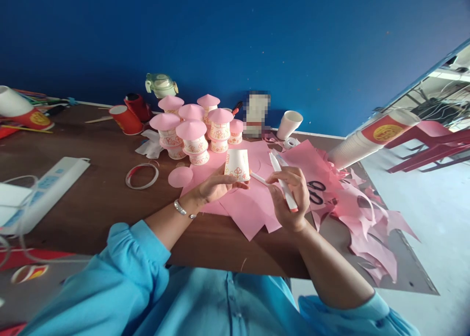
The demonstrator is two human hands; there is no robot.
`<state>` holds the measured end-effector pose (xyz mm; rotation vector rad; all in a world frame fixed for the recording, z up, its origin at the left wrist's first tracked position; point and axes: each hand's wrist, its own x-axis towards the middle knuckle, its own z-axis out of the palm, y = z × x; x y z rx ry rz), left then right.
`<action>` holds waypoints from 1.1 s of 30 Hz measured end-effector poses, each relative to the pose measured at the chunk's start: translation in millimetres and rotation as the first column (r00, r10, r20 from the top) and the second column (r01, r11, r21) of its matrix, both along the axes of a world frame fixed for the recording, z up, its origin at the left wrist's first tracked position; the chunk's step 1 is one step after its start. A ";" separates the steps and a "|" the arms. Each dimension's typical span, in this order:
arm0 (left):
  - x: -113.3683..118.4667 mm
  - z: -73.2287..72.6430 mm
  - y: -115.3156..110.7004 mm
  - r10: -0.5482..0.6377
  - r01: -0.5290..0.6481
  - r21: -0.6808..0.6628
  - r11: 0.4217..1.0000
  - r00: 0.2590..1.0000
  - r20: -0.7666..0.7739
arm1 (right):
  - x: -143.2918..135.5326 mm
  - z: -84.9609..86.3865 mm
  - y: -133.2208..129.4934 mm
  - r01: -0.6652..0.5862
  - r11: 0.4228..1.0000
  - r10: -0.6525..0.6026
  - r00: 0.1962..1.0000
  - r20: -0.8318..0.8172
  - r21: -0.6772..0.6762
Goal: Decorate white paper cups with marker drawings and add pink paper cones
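Note:
My left hand (216, 186) holds a white paper cup (237, 164) upside down over the pink sheets (249, 211). Red flowers and lines are drawn on part of the cup's side. In my right hand (293, 196) is a white marker (282, 181) with a red end, gripped between the fingers. A thinner white stick (259, 178) extends from that hand toward the cup. Behind the cup stand several decorated paper-cup towers (195, 145) with pink cone roofs. A loose pink cone (180, 177) lies left of the cup.
Left on the table are a tape roll (142, 176), a power strip (47, 191) and a red cup (127, 120). To the right lie black-handled scissors (316, 191), pink scraps (370, 228) and a long cup stack (367, 140). A white cup (290, 125) stands near the wall.

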<state>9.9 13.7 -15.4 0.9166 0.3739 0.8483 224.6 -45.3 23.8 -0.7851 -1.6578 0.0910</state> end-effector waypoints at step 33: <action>3.8 -0.5 0.8 0.128 -0.111 0.174 0.978 0.988 -0.085 | 2.4 -22.8 29.7 -0.375 0.761 -0.105 0.734 -0.671 -0.529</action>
